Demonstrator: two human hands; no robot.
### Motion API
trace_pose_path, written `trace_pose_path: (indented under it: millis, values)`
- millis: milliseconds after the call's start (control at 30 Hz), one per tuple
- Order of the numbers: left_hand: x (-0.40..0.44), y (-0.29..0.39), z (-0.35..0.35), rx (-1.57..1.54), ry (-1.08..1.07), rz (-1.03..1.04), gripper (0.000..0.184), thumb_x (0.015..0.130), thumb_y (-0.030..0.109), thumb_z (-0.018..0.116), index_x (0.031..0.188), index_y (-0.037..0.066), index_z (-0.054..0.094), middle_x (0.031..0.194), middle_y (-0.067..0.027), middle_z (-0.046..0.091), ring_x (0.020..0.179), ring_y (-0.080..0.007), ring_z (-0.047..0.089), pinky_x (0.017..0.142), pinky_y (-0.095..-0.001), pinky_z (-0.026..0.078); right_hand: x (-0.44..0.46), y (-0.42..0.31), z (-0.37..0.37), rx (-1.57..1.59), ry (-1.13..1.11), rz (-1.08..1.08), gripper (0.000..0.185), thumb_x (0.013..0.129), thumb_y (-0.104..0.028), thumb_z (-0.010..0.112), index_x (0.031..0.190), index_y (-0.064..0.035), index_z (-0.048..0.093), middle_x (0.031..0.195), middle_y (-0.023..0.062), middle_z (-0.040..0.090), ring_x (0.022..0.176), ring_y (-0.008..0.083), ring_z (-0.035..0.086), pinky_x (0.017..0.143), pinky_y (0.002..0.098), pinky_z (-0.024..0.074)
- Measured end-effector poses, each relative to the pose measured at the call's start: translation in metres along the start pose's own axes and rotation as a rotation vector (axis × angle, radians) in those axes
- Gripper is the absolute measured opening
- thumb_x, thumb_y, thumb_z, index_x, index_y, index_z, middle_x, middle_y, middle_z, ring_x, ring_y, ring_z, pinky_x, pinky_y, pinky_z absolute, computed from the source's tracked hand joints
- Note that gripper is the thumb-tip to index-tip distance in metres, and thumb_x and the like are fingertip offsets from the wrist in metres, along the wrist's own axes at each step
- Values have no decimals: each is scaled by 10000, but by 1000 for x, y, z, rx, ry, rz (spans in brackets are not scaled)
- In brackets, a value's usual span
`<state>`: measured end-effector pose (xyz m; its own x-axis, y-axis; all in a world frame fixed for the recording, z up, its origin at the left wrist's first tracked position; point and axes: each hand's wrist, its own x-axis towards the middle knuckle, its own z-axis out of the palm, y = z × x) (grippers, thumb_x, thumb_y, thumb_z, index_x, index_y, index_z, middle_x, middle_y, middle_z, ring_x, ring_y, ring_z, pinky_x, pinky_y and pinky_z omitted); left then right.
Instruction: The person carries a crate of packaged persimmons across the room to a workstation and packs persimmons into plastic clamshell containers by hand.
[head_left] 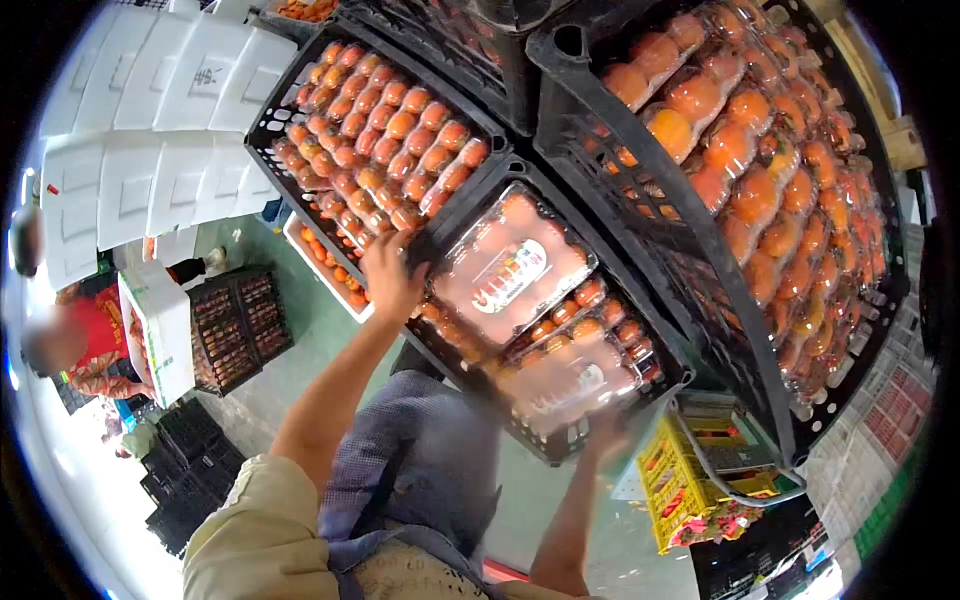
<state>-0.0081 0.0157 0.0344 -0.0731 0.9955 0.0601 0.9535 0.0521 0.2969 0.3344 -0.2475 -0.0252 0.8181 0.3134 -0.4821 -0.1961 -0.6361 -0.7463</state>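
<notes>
Label (520, 265) on upper clear pack (475, 285): white, dark lettering too small to read. Lower clear pack (535, 382): label smeared by blur. Both packs glare-washed, rounded fruit pinkish inside, lying in near black crate (650, 322). Adjoining crate (430, 78) and larger crate (735, 300): rows of packed orange-red fruit. Left hand (393, 275) at near crate's edge, fingers bent; grip unclear. Right hand (606, 430) blurred by lower pack; cannot tell whether grasping.

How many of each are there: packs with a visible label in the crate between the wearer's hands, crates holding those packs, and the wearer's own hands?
Labelled packs: 2
Black crate: 1
Hands (left hand, right hand): 2
Total: 5
</notes>
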Motion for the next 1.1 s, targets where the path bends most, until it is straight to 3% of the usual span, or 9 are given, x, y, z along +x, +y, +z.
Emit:
trace_pose_path:
  millis: [67, 200, 367, 533, 633, 733, 867, 1000, 1100]
  values:
    - [-52, -26, -23, 32, 198, -330, 591, 661, 165, 727, 1154, 25, 433, 1011, -177, 500, 924, -299, 498, 787, -376, 411, -10, -25, 8, 190, 16, -9, 260, 848, -194, 591, 977, 24, 530, 717, 22, 550, 498, 72, 417, 372, 220, 318]
    - [-85, -53, -5, -894, -405, -1210, 475, 767, 240, 673, 1118, 2, 459, 922, -94, 593, 671, -187, 594, 540, -305, 518, -30, -69, 29, -91, 87, -324, 258, 850, -206, 587, 991, 3, 532, 706, 23, 554, 488, 63, 423, 373, 204, 317]
    - [-75, -58, 18, -974, -521, -1098, 297, 762, 162, 656, 1012, 24, 577, 895, -87, 624, 731, -199, 620, 573, -339, 540, -15, -56, 17, 209, 13, 156, 213, 856, -199, 576, 980, -31, 531, 694, 12, 550, 476, 48, 411, 362, 194, 286]
    - [-79, -72, 35, -845, -487, -1203, 414, 666, 100, 726, 1051, 60, 578, 899, -52, 623, 800, -169, 583, 702, -319, 485, 2, -33, 5, 140, -74, 57, 100, 869, -138, 540, 865, -57, 481, 604, 13, 511, 378, 55, 357, 331, 226, 259]
    - [-143, -87, 30, -724, -370, -1039, 495, 650, 165, 711, 1081, -10, 542, 887, -159, 602, 697, -249, 629, 493, -351, 558, -22, -17, -14, -18, -151, 4, 156, 853, -151, 565, 796, -39, 472, 552, 11, 479, 378, 70, 378, 330, 244, 284]
    - [-96, -83, 82, -808, -491, -1033, 515, 653, 209, 721, 1080, -16, 541, 890, -178, 602, 703, -256, 633, 500, -342, 552, 65, 65, -13, -256, -117, -34, 380, 808, -275, 628, 991, 34, 504, 951, 184, 584, 792, 256, 579, 636, 328, 475]
    - [-39, -35, 8, -685, -703, -1026, 543, 646, 293, 734, 1036, -35, 546, 893, -190, 607, 731, -274, 636, 560, -356, 539, 42, -57, -9, -430, -249, -255, 429, 761, -318, 664, 988, 25, 542, 1012, 192, 575, 896, 302, 572, 752, 368, 460]
    - [-16, -87, -74, -538, 59, -520, 501, 724, 292, 652, 1106, 40, 450, 955, -199, 599, 892, -353, 585, 750, -411, 462, -37, -250, -19, -551, -290, -949, 296, 780, -255, 641, 920, -5, 566, 886, 106, 600, 822, 163, 580, 677, 305, 459]
    - [127, -75, -217, -611, 303, -315, 388, 812, 237, 569, 1104, 11, 451, 1022, -209, 547, 959, -363, 529, 802, -403, 419, -94, -446, 10, -11, -465, -827, 396, 809, -304, 610, 1049, -2, 520, 961, 63, 550, 893, 142, 519, 785, 307, 423]
